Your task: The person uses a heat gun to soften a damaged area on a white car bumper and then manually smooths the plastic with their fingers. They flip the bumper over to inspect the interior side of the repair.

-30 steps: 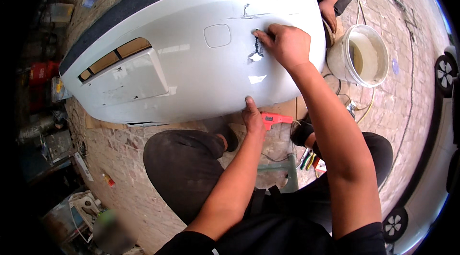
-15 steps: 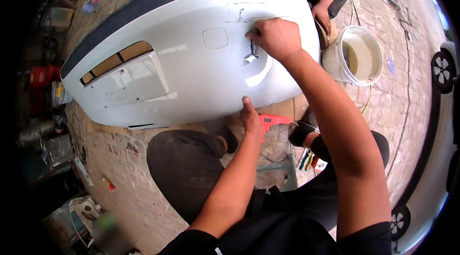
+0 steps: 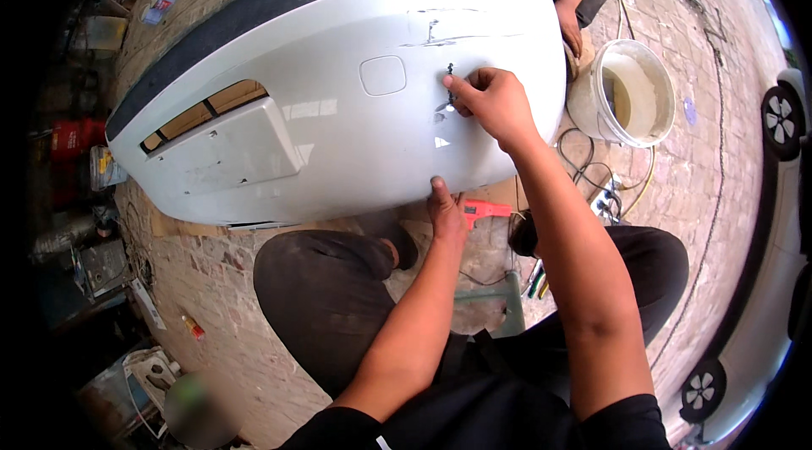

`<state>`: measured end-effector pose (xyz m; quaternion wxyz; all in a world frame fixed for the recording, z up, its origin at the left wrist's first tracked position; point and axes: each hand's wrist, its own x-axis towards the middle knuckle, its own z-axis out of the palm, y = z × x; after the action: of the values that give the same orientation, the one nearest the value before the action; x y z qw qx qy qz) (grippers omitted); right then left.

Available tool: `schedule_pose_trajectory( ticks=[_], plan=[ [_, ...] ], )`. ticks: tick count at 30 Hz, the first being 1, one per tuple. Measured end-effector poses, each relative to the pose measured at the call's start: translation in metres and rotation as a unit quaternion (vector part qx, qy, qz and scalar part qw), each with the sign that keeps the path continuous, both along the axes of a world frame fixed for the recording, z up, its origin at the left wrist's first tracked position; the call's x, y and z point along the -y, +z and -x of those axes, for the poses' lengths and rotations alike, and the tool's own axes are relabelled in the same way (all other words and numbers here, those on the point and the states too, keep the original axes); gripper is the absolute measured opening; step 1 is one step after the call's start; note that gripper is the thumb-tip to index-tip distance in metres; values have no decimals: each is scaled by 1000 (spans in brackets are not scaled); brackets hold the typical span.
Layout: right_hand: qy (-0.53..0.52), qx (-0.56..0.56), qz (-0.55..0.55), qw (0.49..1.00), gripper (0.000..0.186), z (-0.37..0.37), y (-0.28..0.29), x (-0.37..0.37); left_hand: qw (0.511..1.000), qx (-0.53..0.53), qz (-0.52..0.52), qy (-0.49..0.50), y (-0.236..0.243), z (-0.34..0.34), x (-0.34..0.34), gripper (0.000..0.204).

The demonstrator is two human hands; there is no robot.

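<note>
In front of me lies a white car bumper [image 3: 330, 128] with a dark strip along its far edge. Black-marked cracks and scrapes run over its right part. My left hand [image 3: 447, 210] holds the bumper's near edge, thumb on top, its other fingers partly hidden. Over a black jagged crack [image 3: 450, 69] my right hand [image 3: 497, 103] is closed, thumb and curled fingers at the bumper's surface. Whether anything small is pinched there is hidden. Just right of my left hand is a red gun-shaped tool [image 3: 486, 210], partly covered.
A white bucket [image 3: 582, 103] stands right of the bumper, near a power strip [image 3: 606, 200] and cables. Another person's hand [image 3: 568, 27] rests at the bumper's far right. Between my legs sits a green tray [image 3: 512, 302]. Clutter lines the left side; a parked car [image 3: 753, 281] is far right.
My right hand has moved slightly toward me along the crack, uncovering its far part. The bumper has shifted slightly. My left hand stays at the near edge.
</note>
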<state>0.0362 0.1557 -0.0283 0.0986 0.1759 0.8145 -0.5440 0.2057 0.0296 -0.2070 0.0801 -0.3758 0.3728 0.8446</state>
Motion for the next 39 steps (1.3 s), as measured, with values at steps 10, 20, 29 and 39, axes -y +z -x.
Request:
schedule_pose_trajectory(
  ticks=[10, 20, 29, 39],
  plan=[
    [44, 62, -40, 996, 48, 12, 15, -11, 991, -93, -87, -44, 2, 0, 1, 107],
    [79, 102, -98, 987, 48, 22, 24, -20, 993, -65, -99, -17, 7, 1, 3, 109],
    [72, 41, 51, 995, 44, 21, 5, -31, 994, -42, -97, -19, 3, 0, 2, 104],
    [90, 52, 46, 993, 43, 28, 2, -34, 995, -59, -80, -25, 9, 2, -1, 105]
  ],
)
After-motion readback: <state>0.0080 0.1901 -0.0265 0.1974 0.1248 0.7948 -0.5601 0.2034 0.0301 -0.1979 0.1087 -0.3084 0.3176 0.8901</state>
